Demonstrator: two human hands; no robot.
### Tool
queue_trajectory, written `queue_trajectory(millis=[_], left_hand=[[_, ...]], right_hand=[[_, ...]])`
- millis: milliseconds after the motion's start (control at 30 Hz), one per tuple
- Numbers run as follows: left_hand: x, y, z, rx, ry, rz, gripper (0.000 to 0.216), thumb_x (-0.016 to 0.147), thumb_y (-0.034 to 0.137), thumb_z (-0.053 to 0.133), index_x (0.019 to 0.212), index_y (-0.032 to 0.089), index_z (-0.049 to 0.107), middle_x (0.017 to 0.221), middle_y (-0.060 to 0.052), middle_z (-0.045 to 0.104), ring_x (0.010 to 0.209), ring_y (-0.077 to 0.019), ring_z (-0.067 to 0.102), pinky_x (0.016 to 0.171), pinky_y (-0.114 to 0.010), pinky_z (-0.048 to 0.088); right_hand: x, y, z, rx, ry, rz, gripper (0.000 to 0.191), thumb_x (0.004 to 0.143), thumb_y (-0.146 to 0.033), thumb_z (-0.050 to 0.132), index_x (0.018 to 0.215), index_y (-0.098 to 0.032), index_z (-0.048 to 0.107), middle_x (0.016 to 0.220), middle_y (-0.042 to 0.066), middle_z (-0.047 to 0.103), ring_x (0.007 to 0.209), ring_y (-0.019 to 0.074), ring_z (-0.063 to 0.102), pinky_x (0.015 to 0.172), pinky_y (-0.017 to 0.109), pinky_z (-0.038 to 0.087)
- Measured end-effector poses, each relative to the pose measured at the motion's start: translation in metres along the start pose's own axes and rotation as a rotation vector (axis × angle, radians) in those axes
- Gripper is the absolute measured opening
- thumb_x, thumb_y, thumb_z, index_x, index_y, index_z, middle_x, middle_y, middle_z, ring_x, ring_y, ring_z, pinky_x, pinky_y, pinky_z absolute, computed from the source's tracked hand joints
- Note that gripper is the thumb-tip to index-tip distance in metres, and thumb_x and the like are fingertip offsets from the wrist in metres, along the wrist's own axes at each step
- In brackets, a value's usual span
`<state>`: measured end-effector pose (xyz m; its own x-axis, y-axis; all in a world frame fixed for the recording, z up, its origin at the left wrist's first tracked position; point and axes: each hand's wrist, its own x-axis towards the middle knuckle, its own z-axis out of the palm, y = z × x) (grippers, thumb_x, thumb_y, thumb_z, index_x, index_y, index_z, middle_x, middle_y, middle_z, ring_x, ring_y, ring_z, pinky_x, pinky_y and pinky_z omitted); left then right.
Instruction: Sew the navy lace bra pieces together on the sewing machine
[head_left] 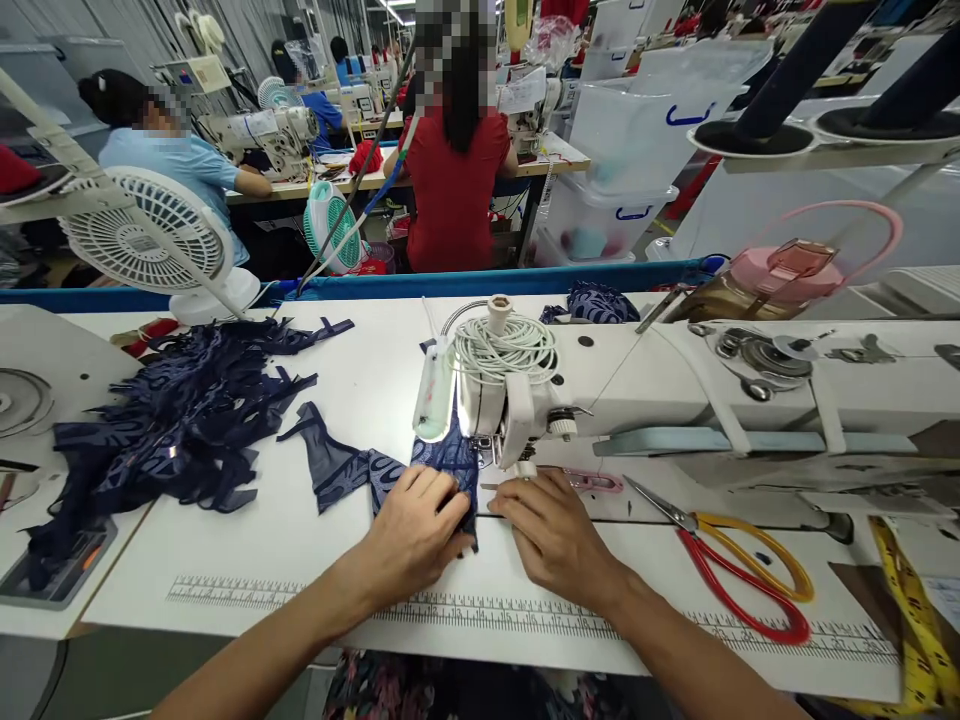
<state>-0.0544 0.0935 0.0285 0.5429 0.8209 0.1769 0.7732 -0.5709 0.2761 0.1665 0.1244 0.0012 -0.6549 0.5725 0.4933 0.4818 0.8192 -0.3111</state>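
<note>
A navy patterned fabric piece (pixel 448 453) lies under the needle area of a white sewing machine (pixel 517 415). My left hand (pixel 416 525) grips its near edge, thumb and fingers closed on the cloth. Joined to it on the left is a sheer navy strip (pixel 334 465), flat on the table. Just right of the fabric, my right hand (pixel 555 530) is closed by the presser foot, fingers curled together; whatever they pinch is hidden. Pink thread snips (pixel 592 481) lie just beyond my right hand.
A heap of navy fabric pieces (pixel 180 420) lies left. Scissors (pixel 739 570) with red and yellow handles rest at right, near a yellow tape measure (pixel 911 620). A printed ruler (pixel 495 610) runs along the front. A white fan (pixel 150 235) and a pink-lidded bottle (pixel 784 275) stand behind.
</note>
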Motion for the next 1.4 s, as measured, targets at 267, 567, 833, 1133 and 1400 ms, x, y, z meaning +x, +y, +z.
queue_trajectory(millis=[267, 567, 833, 1133, 1400], left_hand=[[-0.009, -0.002, 0.006, -0.153, 0.046, -0.089, 0.008, 0.094, 0.027, 0.050, 0.092, 0.019, 0.051, 0.091, -0.005, 0.057, 0.086, -0.0204, 0.051, 0.077, -0.036, 0.043], [-0.006, -0.008, 0.000, -0.257, 0.226, -0.206, 0.015, 0.098, 0.017, 0.034, 0.088, 0.021, 0.045, 0.081, -0.002, 0.053, 0.075, -0.0171, 0.052, 0.069, -0.031, 0.042], [0.028, -0.020, -0.003, -0.327, 0.163, -0.288, 0.014, 0.092, 0.035, 0.051, 0.094, 0.022, 0.047, 0.075, 0.003, 0.054, 0.064, -0.0150, 0.052, 0.059, -0.026, 0.037], [0.021, -0.018, -0.004, 0.237, 0.220, -0.028, 0.023, 0.083, 0.001, 0.041, 0.073, 0.020, 0.049, 0.068, -0.001, 0.050, 0.063, -0.0169, 0.046, 0.060, -0.030, 0.032], [0.016, -0.017, -0.005, 0.261, 0.249, 0.138, 0.028, 0.087, -0.002, 0.035, 0.073, 0.018, 0.048, 0.075, -0.003, 0.052, 0.070, -0.0169, 0.046, 0.067, -0.031, 0.038]], right_hand=[[0.006, -0.015, -0.004, -0.022, -0.203, -0.104, 0.024, 0.086, -0.012, 0.053, 0.108, -0.017, 0.061, 0.100, 0.007, 0.061, 0.092, 0.0195, 0.053, 0.080, 0.035, 0.038], [0.007, -0.014, 0.008, -0.060, -0.149, -0.132, 0.011, 0.093, -0.027, 0.058, 0.096, -0.017, 0.061, 0.097, 0.007, 0.064, 0.091, 0.0182, 0.056, 0.077, 0.032, 0.036], [0.007, -0.017, 0.015, -0.129, -0.128, -0.139, 0.015, 0.093, -0.009, 0.048, 0.089, -0.016, 0.061, 0.089, 0.005, 0.062, 0.081, 0.0170, 0.053, 0.071, 0.031, 0.035], [0.009, -0.015, 0.020, -0.086, -0.130, -0.135, 0.017, 0.095, -0.011, 0.048, 0.082, -0.016, 0.059, 0.081, 0.004, 0.057, 0.074, 0.0153, 0.048, 0.065, 0.029, 0.036], [0.010, -0.017, 0.016, -0.113, -0.048, -0.172, 0.020, 0.095, -0.006, 0.046, 0.088, -0.016, 0.062, 0.087, 0.005, 0.063, 0.083, 0.0166, 0.054, 0.072, 0.030, 0.039]])
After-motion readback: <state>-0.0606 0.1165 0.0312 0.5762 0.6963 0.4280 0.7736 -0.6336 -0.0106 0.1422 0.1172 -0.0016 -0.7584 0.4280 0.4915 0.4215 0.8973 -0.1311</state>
